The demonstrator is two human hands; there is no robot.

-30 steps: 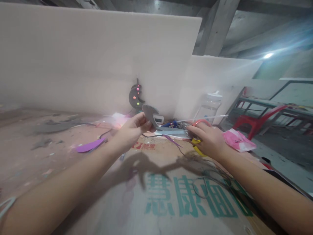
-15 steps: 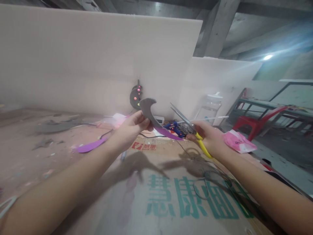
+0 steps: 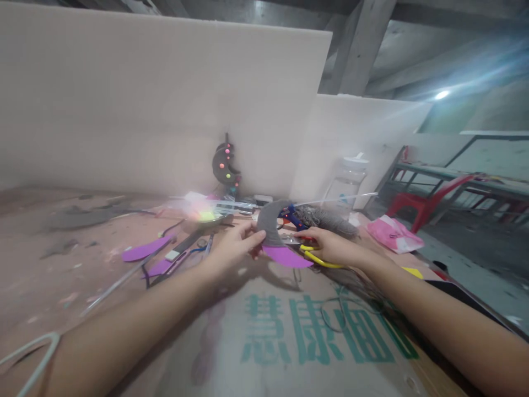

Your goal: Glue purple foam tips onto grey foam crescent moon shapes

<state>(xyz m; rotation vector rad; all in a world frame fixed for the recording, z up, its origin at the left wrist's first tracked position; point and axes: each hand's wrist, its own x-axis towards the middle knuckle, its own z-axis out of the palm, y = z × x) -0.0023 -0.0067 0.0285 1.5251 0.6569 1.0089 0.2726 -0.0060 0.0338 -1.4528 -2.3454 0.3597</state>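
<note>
My left hand [image 3: 243,242] pinches a curved, crescent-like piece [image 3: 270,223], grey in its upper part and purple at its lower tip. In my right hand [image 3: 330,247] is a pair of scissors [image 3: 320,260] with yellow handles. The blades sit close against the piece near where grey meets purple, and their tips are hidden behind it. Just beyond the right hand lie a blue glue gun [image 3: 294,216] and a clump of grey fuzzy material [image 3: 326,219].
A dark crescent ornament with coloured beads [image 3: 223,164] stands by the white board. Purple cut pieces [image 3: 144,250] and a knife [image 3: 176,266] lie left. A clear bottle [image 3: 347,179], a pink packet [image 3: 394,234] and a wire loop [image 3: 333,317] are on the right.
Both hands have come down toward the table. The scissors have moved left from apart to against the crescent piece, which has turned more upright.
</note>
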